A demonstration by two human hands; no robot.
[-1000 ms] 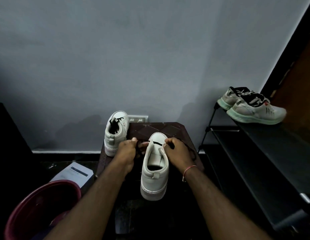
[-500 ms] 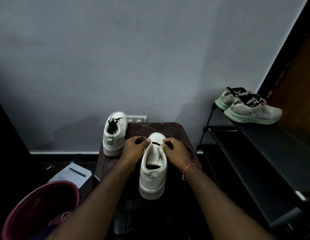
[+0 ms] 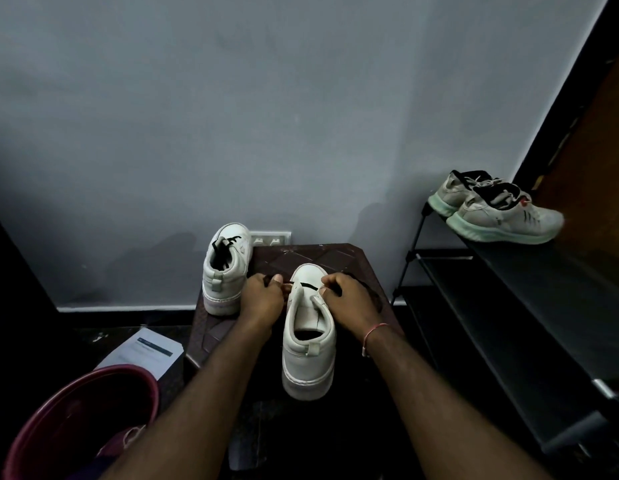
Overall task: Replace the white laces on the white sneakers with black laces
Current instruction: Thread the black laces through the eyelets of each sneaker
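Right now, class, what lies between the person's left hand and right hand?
The head view shows the front of the nearer white sneaker between the left hand and right hand, one bar of black lace crossing it.

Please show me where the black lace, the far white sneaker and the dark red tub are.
black lace (image 3: 308,285): head view, on its straight crosswise bar.
far white sneaker (image 3: 220,277): head view, on its heel.
dark red tub (image 3: 121,368): head view, on its upper rim.
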